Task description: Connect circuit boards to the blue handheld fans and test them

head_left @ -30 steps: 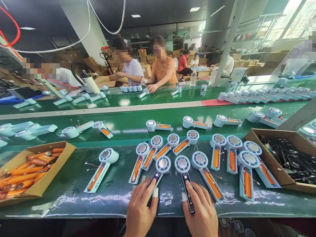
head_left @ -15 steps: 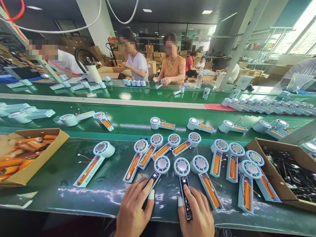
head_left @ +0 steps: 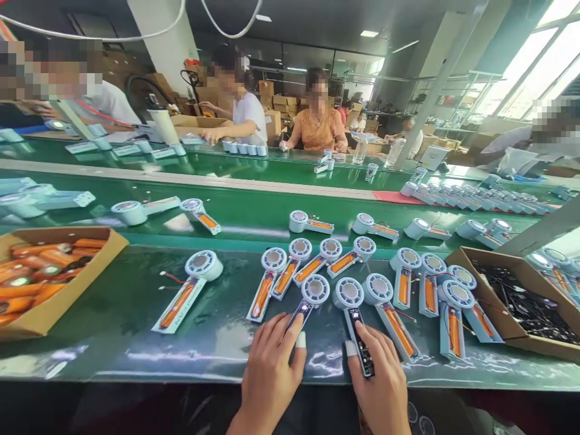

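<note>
Near the table's front edge my left hand (head_left: 276,353) is closed round the handle of a light-blue fan (head_left: 315,291), its index finger on the dark circuit board. Beside it, my right hand (head_left: 381,368) grips a second fan (head_left: 349,293) by its handle, index finger on a black board (head_left: 362,347) with a lit spot near the top. Both thumbs wear white finger covers. Just right of the right hand lies a fan with an orange battery (head_left: 399,332) in its open handle. Several similar open fans, such as one with an orange cell (head_left: 261,295), lie behind the hands.
A cardboard box of orange batteries (head_left: 49,314) is at the left, and a box of black parts (head_left: 521,302) at the right. One open fan (head_left: 181,305) lies left of the hands. Beyond, a green conveyor (head_left: 244,208) carries more fans. Several people sit across it.
The view has shifted, and both hands with their fans appear slightly further right. The grips look the same. Across the belt, a person in orange has let go of a fan part and moved their hands apart.
</note>
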Available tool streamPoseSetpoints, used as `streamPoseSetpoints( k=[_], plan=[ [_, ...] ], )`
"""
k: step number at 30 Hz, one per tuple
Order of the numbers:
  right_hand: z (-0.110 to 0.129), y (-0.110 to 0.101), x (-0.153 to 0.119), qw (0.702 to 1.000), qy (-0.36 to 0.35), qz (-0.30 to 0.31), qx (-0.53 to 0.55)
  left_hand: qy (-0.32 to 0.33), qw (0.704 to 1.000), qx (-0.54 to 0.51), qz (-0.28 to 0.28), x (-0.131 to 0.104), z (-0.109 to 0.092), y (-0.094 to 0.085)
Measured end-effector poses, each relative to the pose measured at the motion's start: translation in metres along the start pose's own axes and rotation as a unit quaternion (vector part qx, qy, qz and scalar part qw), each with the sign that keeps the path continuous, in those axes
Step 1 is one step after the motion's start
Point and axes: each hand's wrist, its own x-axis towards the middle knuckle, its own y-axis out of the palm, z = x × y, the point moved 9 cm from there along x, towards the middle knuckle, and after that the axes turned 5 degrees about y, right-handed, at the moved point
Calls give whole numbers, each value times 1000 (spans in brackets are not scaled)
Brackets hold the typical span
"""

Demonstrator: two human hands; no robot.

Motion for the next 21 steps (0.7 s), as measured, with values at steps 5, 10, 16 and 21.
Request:
streamPoseSetpoints(
  k=[5, 10, 16, 21],
  plan=[
    [2, -3, -3, 1000, 8, 3, -22, -49, 997, -36, 42, -3, 0, 1],
    [-1, -8, -2, 996, 46, 55, -56, -75, 993, -70, 58, -6, -4, -7],
    [18, 6, 7, 981, 22, 148, -125, -77, 973, -200, 84, -1, -21, -8],
    [28, 35, 21, 964, 85, 134, -215, -103, 950, -293, 33, 0, -2, -1]
  ],
)
